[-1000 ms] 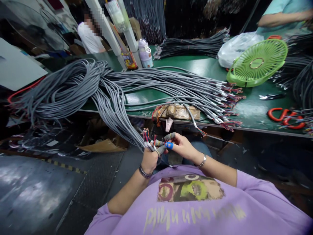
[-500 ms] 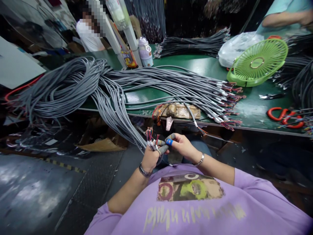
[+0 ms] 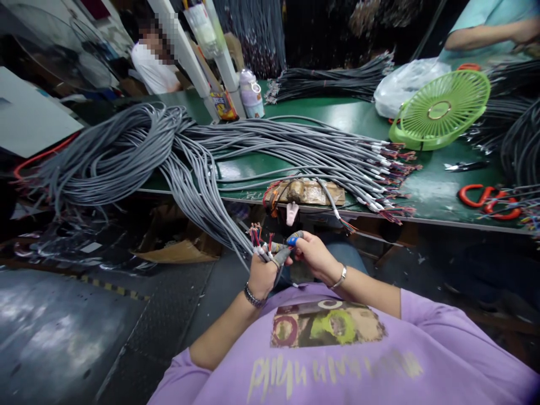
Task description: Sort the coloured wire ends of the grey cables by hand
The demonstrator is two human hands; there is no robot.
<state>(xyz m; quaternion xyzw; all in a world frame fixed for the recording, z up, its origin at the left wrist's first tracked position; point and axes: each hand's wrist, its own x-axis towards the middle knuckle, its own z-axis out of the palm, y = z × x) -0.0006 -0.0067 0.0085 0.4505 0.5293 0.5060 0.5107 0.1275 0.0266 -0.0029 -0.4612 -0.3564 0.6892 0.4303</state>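
My left hand [image 3: 262, 274] is closed around several grey cables [image 3: 228, 222], whose bared coloured wires [image 3: 256, 233] stick up above the fist. Grey covers wrap some of its fingers. My right hand [image 3: 315, 256] meets the left fingertips, its thumb and forefinger pinched on thin wire ends, of which only a little reddish colour shows. Blue tape and a grey cover are on the right fingers. The held cables run up left to a large grey coil [image 3: 113, 146] on the green bench [image 3: 346, 115]. More grey cables [image 3: 304, 143] lie across the bench, wire ends to the right.
A taped wooden block [image 3: 323, 191] sits at the bench edge before my hands. To the right are a green fan [image 3: 441, 109], red-handled scissors [image 3: 489, 199], small snips [image 3: 466, 166] and a plastic bag [image 3: 407, 84]. A bottle [image 3: 252, 95] stands behind. Two other people work nearby.
My right hand has shifted slightly, its fingers pinching more closely at the left fingertips. My left hand still grips the cables. The whole view has moved a little.
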